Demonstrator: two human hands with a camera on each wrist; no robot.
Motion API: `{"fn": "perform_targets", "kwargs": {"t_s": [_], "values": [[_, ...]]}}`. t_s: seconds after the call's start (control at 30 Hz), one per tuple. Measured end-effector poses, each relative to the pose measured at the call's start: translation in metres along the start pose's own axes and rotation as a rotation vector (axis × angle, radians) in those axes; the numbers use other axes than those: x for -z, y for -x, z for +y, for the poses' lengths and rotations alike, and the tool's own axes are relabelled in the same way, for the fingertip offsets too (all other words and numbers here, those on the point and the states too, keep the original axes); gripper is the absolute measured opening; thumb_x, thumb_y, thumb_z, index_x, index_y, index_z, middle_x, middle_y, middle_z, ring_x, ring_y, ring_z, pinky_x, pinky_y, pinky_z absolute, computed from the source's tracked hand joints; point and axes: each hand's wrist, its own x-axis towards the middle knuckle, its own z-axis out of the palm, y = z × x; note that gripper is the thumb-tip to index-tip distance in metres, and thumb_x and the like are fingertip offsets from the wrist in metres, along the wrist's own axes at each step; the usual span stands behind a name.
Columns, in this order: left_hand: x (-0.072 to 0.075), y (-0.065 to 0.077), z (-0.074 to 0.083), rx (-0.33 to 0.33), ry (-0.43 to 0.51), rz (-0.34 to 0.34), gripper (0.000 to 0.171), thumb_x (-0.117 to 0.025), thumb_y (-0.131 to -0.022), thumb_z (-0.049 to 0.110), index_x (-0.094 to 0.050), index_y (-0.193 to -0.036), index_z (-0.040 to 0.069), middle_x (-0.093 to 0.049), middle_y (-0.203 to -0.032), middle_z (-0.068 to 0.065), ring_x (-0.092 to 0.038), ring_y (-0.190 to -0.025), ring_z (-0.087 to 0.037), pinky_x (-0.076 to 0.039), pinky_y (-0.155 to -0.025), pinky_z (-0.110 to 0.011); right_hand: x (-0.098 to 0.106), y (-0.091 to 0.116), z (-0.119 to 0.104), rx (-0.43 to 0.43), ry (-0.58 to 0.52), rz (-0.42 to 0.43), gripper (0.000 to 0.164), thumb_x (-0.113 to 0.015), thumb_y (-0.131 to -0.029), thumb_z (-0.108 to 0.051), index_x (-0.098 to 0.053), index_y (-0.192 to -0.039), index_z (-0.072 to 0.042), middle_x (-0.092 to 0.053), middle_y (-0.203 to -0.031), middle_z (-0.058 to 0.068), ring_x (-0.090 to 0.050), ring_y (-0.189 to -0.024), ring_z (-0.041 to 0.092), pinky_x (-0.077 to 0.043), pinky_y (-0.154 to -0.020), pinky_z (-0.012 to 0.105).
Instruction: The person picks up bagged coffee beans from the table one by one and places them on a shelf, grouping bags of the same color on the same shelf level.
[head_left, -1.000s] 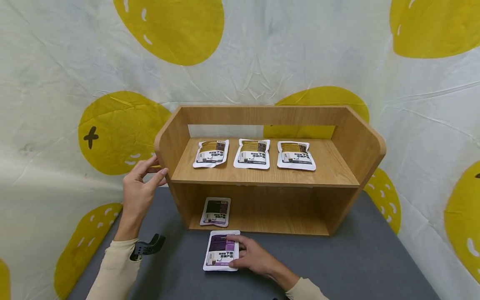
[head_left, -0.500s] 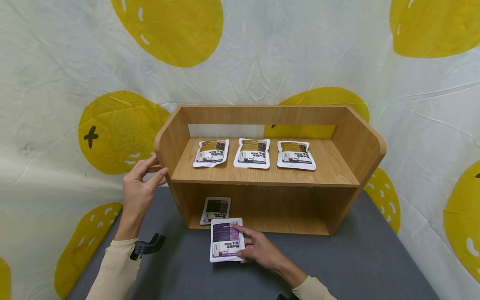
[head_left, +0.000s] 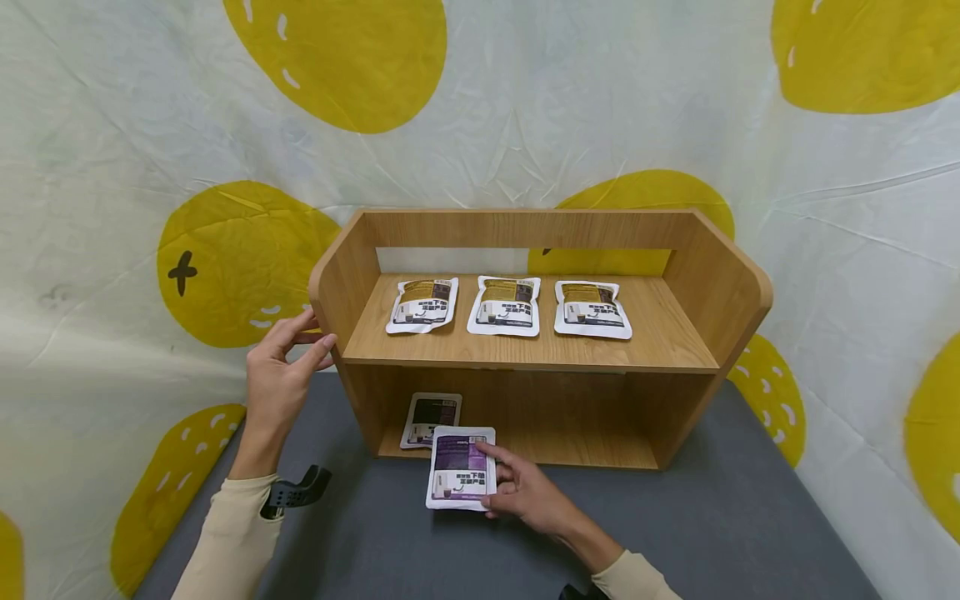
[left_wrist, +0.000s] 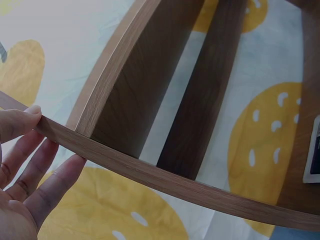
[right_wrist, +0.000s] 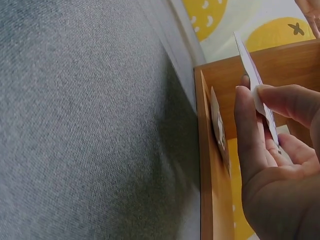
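My right hand (head_left: 531, 497) pinches a white pouch with a purple label (head_left: 462, 468) by its right edge. In the right wrist view the pouch (right_wrist: 256, 82) is seen edge-on between thumb and fingers, off the cloth. A dark-labelled pouch (head_left: 437, 415) lies at the left of the wooden shelf's lower level, its lower right corner hidden behind the held one. My left hand (head_left: 281, 375) holds the left side panel of the wooden shelf (head_left: 525, 357); in the left wrist view the thumb and fingertips (left_wrist: 77, 162) are on the panel's edge.
Three yellow-labelled pouches, left (head_left: 423, 306), middle (head_left: 506, 306) and right (head_left: 592, 310), lie in a row on the upper level. The shelf stands on a grey cloth-covered table (head_left: 720, 517). Behind hangs a pale curtain (head_left: 525, 108) with yellow shapes.
My right hand has lifted the purple-labelled pouch off the table and carried it forward and slightly right, up to the lower level's front edge. The left hand has stayed put.
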Motion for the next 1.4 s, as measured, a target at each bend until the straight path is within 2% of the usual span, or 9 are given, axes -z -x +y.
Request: {"fn": "perform_targets", "kwargs": {"t_s": [0.27,0.5,0.7,0.9,1.2,1.4], "values": [[0.0,0.0,0.0,-0.003,-0.007,-0.001,0.05,-0.075,-0.09,0.0,-0.066,-0.136,0.018,-0.064,-0.116,-0.006,-0.068,-0.097,-0.012,-0.063,-0.069,-0.024,0.005,0.001,-0.002,0.039,0.011,0.038,0.079,-0.07,-0.089,0.01,-0.032,-0.157,0.0,-0.065,-0.107,0.035,-0.07,-0.083,0.017,-0.065,-0.076,0.04],[0.0,0.0,0.001,0.0,-0.01,-0.003,0.051,-0.075,-0.09,0.001,-0.066,-0.137,0.02,-0.064,-0.117,-0.007,-0.067,-0.098,-0.013,-0.063,-0.07,-0.024,0.005,0.001,-0.002,0.048,0.007,0.07,0.077,-0.069,-0.088,0.011,-0.032,-0.155,0.005,-0.062,-0.11,0.04,-0.069,-0.084,0.015,-0.064,-0.074,0.029],[0.0,0.0,0.001,0.0,-0.009,0.0,0.051,-0.075,-0.09,0.0,-0.066,-0.137,0.019,-0.064,-0.116,-0.007,-0.067,-0.097,-0.013,-0.063,-0.069,-0.024,0.005,0.001,0.0,0.039,0.024,0.089,0.069,-0.069,-0.089,0.01,-0.038,-0.151,0.009,-0.062,-0.112,0.039,-0.069,-0.088,0.017,-0.065,-0.076,0.032],[0.0,0.001,0.001,0.006,-0.016,0.004,0.05,-0.075,-0.09,0.001,-0.066,-0.137,0.018,-0.064,-0.116,-0.006,-0.067,-0.097,-0.012,-0.063,-0.069,-0.024,0.003,0.004,0.001,0.004,0.027,0.118,0.057,-0.069,-0.092,0.005,-0.046,-0.143,0.014,-0.064,-0.115,0.033,-0.068,-0.091,0.016,-0.064,-0.078,0.029],[0.0,0.001,0.0,0.004,-0.032,0.005,0.05,-0.075,-0.09,0.002,-0.066,-0.137,0.018,-0.064,-0.116,-0.006,-0.067,-0.098,-0.012,-0.062,-0.069,-0.022,0.006,0.009,0.004,-0.03,0.014,0.194,0.057,-0.07,-0.091,0.002,-0.048,-0.143,0.012,-0.067,-0.112,0.027,-0.068,-0.09,0.017,-0.064,-0.078,0.028],[0.0,0.001,0.0,-0.001,-0.031,0.003,0.05,-0.075,-0.09,0.002,-0.067,-0.136,0.017,-0.064,-0.115,-0.006,-0.067,-0.098,-0.012,-0.063,-0.069,-0.023,0.013,0.011,0.004,-0.021,0.015,0.229,0.058,-0.072,-0.091,0.003,-0.048,-0.143,0.012,-0.067,-0.11,0.028,-0.069,-0.088,0.015,-0.064,-0.078,0.028]]}}
